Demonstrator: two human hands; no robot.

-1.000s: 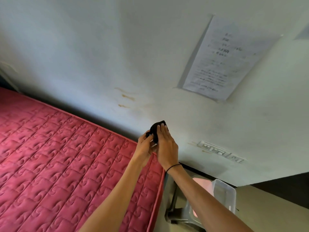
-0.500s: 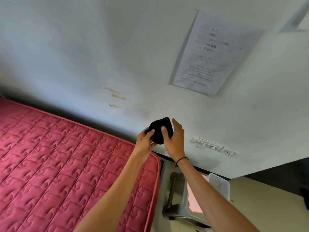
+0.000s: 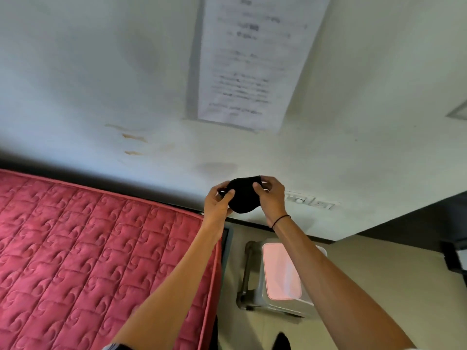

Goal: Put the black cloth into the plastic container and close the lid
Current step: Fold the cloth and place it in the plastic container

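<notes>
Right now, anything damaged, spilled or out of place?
Only the wall: brownish stains above the pink mattress look like old drips. Otherwise normal: left hand and right hand hold the black cloth up, clear of the plastic container below.

Black soft cloth (image 3: pixel 243 198). Mattress (image 3: pixel 88 248): deep pink-red quilted fabric w/ swirl motif in square grid. Clear plastic container (image 3: pixel 283 276) w/ pale pink lid. White paper sheet (image 3: pixel 252 61), blurred dark print. Off-white wall (image 3: pixel 101 72), brownish stains. Thin black wristband (image 3: pixel 281 219).
</notes>
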